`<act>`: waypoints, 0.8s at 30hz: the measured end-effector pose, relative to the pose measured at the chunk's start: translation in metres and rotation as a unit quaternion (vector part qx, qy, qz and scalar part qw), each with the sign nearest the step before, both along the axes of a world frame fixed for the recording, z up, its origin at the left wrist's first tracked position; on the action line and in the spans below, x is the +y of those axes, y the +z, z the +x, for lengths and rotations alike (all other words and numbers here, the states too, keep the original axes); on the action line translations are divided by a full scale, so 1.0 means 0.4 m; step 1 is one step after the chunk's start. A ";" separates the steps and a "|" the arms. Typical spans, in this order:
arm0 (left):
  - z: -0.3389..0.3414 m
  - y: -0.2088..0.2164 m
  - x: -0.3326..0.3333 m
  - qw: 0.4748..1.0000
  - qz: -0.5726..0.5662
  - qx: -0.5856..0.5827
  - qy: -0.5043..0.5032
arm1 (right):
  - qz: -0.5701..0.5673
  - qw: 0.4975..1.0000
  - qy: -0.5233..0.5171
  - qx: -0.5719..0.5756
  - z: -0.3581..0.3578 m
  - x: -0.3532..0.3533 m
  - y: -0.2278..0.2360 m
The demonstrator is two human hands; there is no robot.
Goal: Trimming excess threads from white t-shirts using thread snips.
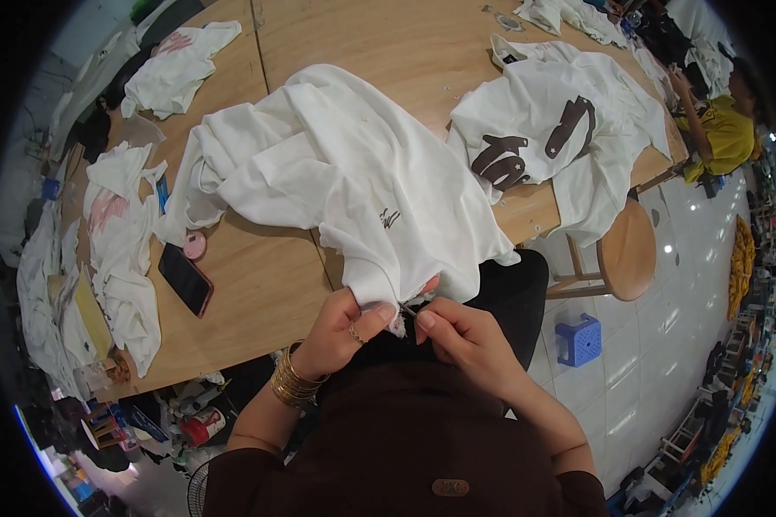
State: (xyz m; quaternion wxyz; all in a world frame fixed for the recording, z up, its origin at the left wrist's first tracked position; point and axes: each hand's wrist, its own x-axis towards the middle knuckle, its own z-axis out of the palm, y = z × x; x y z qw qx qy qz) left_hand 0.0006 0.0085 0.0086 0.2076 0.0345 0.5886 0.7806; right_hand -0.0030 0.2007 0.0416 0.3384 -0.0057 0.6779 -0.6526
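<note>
A white garment (353,164) with a small dark mark lies spread over the table, and its near edge hangs down toward my lap. Thumb and fingers of my left hand (343,334) pinch that edge. Close beside it, my right hand (470,340) is closed around a slim metal tool (408,309), whose tip meets the cloth between my hands. The tool is too small and covered to tell its exact kind. A little ragged white material (397,325) shows below the pinched edge. Gold bangles (293,379) circle my left wrist.
On the wooden table (267,297) lie a phone (186,279), a round pink object (195,246), a white garment with dark print (569,129) and more white pieces (121,250). A wooden stool (627,252) and blue plastic stool (579,339) stand right. A person in yellow (722,133) sits far right.
</note>
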 end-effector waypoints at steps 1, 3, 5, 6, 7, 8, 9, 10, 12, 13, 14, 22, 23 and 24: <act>0.000 -0.001 0.001 1.000 0.000 0.000 0.000 | -0.007 1.000 -0.003 -0.010 -0.001 -0.001 0.002; 0.000 -0.010 0.003 1.000 0.019 -0.018 0.012 | -0.010 1.000 -0.014 -0.014 0.000 0.002 -0.004; 0.002 -0.027 -0.001 0.999 0.039 -0.024 0.008 | -0.013 0.999 -0.022 -0.018 -0.002 0.006 -0.004; 0.002 -0.032 -0.002 0.998 0.058 -0.030 0.004 | 0.001 1.000 -0.013 -0.003 -0.003 0.007 0.003; 0.002 -0.034 -0.003 0.998 0.058 -0.030 0.003 | 0.016 1.000 -0.004 0.011 -0.003 0.008 0.009; 0.002 -0.035 -0.003 0.998 0.054 -0.025 0.003 | 0.016 1.000 -0.004 0.011 -0.001 0.008 0.013; 0.002 -0.035 -0.003 0.999 0.050 -0.019 0.004 | 0.023 0.999 0.004 0.031 0.000 0.007 0.015; 0.001 -0.032 -0.002 0.999 0.050 -0.019 0.004 | 0.030 0.998 0.013 0.051 0.001 0.007 0.017; 0.000 -0.016 0.000 1.000 0.014 -0.002 0.004 | 0.039 0.998 0.018 0.054 0.001 0.006 0.019; 0.000 -0.009 0.002 1.000 0.014 -0.002 0.004 | 0.048 0.997 0.023 0.056 0.000 0.006 0.019; 0.002 -0.001 0.005 1.000 0.007 -0.006 0.012 | 0.048 0.997 0.023 0.057 0.000 0.006 0.019; 0.005 -0.010 0.001 0.995 -0.069 0.068 0.011 | 0.093 0.992 0.037 0.081 -0.006 0.004 0.027; 0.003 -0.011 -0.002 0.991 -0.100 0.090 0.001 | 0.093 0.992 0.037 0.081 -0.005 0.003 0.026; 0.002 -0.012 -0.004 0.985 -0.130 0.111 -0.009 | 0.110 0.986 0.031 0.118 -0.002 0.002 0.024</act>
